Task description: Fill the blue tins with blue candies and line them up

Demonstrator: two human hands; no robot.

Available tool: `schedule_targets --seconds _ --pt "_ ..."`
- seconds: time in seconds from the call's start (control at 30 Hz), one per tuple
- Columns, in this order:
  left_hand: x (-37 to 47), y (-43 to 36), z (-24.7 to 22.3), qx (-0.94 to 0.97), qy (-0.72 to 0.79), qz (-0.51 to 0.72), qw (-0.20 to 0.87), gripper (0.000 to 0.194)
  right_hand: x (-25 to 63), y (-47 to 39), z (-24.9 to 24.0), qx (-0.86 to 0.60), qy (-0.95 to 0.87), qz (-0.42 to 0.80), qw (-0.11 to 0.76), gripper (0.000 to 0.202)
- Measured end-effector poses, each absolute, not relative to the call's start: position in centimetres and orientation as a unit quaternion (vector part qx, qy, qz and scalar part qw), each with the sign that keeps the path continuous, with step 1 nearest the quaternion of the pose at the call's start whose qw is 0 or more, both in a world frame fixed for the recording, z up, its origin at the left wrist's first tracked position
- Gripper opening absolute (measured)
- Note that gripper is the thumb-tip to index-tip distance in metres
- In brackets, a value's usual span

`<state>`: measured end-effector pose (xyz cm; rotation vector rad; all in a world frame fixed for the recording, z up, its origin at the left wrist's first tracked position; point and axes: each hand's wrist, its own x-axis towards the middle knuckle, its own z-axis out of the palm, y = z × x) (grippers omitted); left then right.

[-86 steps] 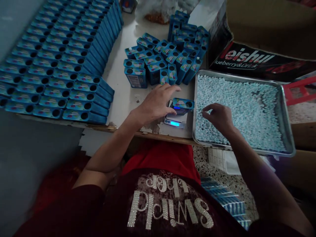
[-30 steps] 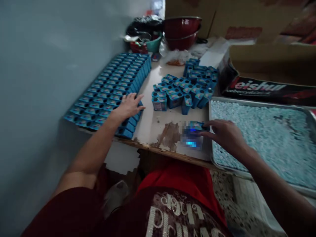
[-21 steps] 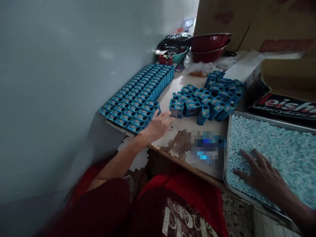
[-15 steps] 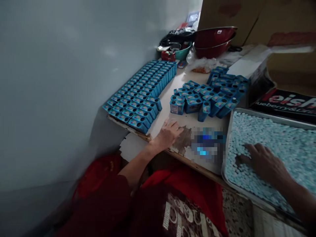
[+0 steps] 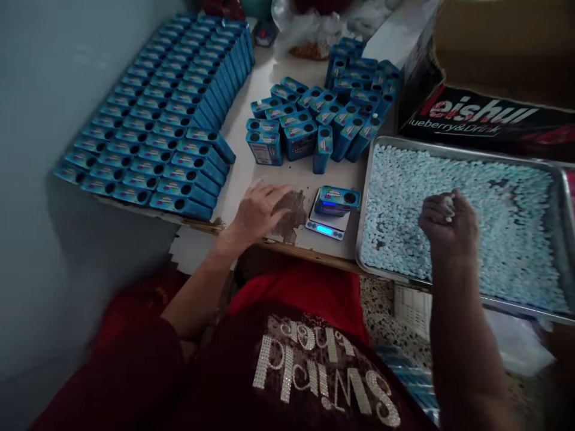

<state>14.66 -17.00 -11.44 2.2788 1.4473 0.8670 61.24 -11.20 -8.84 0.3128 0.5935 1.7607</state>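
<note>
My right hand (image 5: 450,221) is curled around some pale mint-like candies above a metal tray (image 5: 365,209) spread with pale blue and white candies (image 5: 399,185). My left hand (image 5: 258,211) rests with fingers apart at the table's front edge, holding nothing. Between my hands, a small digital scale (image 5: 325,230) with a lit blue display bears one blue container (image 5: 339,197), its round opening facing up. Behind it stands a loose group of blue containers (image 5: 300,134). Neat rows of similar containers (image 5: 157,126) fill the table's left side.
An open cardboard box (image 5: 476,123) stands behind the tray. A clear plastic bag (image 5: 309,36) lies at the back of the table (image 5: 265,72). The wall (image 5: 76,78) borders the left side. A white crate (image 5: 413,311) sits below the table.
My right hand has risen from the candies and closed around some of them. The view has tilted down and shifted, and the scale now shows clearly. My left hand stays open near the table edge.
</note>
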Motion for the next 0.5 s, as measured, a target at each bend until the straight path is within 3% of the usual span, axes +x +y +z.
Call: schedule_targets --seconds 0.1,0.17,0.33,0.5 --pt "16.6 -16.2 -11.0 0.789 0.465 0.35 0.199 0.065 59.6 -12.6 -8.0 -0.047 0.268 0.721 0.637 0.027" --pt "17.1 -16.1 -10.8 0.782 0.45 0.374 0.214 0.065 58.4 -13.5 -7.3 -0.043 0.288 0.697 0.656 0.01" --pt "17.1 -16.2 -11.4 0.72 0.463 0.434 0.282 0.064 56.8 -14.4 -6.1 -0.052 0.343 0.699 0.625 0.013" --pt "19.7 -15.6 -12.1 0.671 0.458 0.471 0.344 0.08 55.4 -13.7 -4.1 -0.082 0.35 0.669 0.651 0.017"
